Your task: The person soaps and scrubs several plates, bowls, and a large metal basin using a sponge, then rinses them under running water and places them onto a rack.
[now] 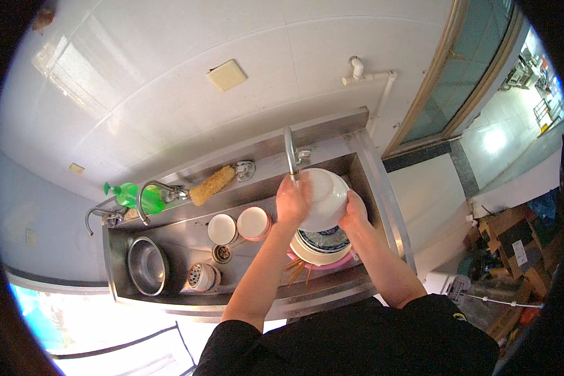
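Note:
A white bowl point(326, 199) is tipped bottom-up beneath the tap point(290, 152), its foot ring facing me. My right hand point(356, 212) grips the bowl's right side. Against its left side, right under the spout, lies my left hand point(293, 201), blurred; whether its fingers grip or only touch the bowl cannot be told. Below the bowl, inside the sink point(305, 293), sit a blue-patterned dish point(326, 238) and a cream bowl point(317, 256) stacked over a pink basin point(331, 266). Several wooden chopsticks point(301, 270) stick out beside the stack.
Two white bowl stacks point(223, 229) point(254, 223), a perforated utensil holder point(202, 276), a drain point(222, 254) and a steel basin point(147, 266) occupy the sink's left part. A green pump bottle point(138, 197) and a yellowish fuzzy cover point(211, 184) are along the back ledge. Cardboard boxes point(512, 235) lie right.

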A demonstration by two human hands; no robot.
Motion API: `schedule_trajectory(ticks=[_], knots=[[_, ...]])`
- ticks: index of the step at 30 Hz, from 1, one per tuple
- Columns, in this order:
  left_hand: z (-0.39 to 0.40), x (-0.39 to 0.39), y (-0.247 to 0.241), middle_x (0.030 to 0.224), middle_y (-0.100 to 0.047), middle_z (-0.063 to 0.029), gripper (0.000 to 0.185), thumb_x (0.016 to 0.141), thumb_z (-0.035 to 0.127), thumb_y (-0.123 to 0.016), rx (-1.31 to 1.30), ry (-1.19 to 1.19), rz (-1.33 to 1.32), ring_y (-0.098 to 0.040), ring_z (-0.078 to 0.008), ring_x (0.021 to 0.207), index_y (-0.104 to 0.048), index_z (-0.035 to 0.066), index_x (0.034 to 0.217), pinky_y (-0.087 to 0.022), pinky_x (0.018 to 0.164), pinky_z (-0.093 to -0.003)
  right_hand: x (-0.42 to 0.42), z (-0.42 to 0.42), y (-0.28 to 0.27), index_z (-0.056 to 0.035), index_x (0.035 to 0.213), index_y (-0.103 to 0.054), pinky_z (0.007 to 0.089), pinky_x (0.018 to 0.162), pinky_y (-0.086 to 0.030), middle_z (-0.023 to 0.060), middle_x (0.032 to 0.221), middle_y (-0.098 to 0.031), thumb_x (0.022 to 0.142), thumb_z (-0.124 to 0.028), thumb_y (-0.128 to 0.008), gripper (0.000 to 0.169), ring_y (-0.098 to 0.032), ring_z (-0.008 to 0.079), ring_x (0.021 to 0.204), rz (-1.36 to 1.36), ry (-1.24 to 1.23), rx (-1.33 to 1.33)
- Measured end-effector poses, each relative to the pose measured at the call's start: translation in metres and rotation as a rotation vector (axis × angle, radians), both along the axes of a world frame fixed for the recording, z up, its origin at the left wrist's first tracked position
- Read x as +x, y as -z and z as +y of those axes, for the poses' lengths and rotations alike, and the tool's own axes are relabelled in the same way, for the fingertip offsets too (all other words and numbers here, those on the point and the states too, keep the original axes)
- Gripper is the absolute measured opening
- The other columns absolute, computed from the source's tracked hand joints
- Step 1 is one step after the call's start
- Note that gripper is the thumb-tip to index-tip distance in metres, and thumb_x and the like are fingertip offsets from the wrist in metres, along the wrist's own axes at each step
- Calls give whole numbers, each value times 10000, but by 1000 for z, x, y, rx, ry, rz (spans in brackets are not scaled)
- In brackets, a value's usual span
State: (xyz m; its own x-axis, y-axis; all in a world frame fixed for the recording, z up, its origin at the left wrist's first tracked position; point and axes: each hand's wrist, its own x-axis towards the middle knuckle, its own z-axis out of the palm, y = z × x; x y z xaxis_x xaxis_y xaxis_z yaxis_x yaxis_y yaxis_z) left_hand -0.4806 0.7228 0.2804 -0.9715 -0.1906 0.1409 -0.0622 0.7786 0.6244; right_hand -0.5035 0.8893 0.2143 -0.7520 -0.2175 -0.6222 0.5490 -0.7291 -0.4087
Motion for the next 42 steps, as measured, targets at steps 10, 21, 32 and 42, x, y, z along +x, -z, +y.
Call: schedule_trajectory(ticks=[10, 21, 32, 42], knots=[[-30, 56, 33, 1302, -482, -123, 415, 924, 112, -501, 1906, 18, -274, -483, -265, 1184, -387, 36, 1316, -375, 1042, -434, -29, 9, -16, -25, 1162, -555, 424, 937, -426, 130, 1192, -575, 980, -361, -352, 433, -534, 263, 1081, -138, -214, 137], [-7, 77, 18, 1257, -510, -127, 419, 878, -46, -502, 1802, -267, 30, -519, -274, 1130, -419, 61, 1274, -441, 964, -429, 49, -69, -30, 78, 1295, -387, 426, 1052, -280, 278, 1317, -414, 935, -350, -407, 559, -387, 393, 1247, 977, -187, 1361], [-12, 88, 11, 1197, -548, -129, 440, 846, -54, -541, 1699, -130, -79, -564, -273, 1066, -425, 45, 1258, -475, 920, -420, 49, -60, -78, 46, 1301, -388, 464, 1041, -305, 253, 1329, -417, 918, -258, -451, 493, -378, 381, 1261, 1371, -453, 1491], [-13, 95, 11, 1150, -584, -105, 403, 833, -56, -576, 1433, 2, -145, -586, -223, 1016, -460, 0, 1215, -481, 896, -373, 40, -76, -97, -4, 1224, -433, 546, 1017, -291, 200, 1229, -501, 893, -263, -452, 420, -432, 351, 1210, 1592, -526, 1774]])
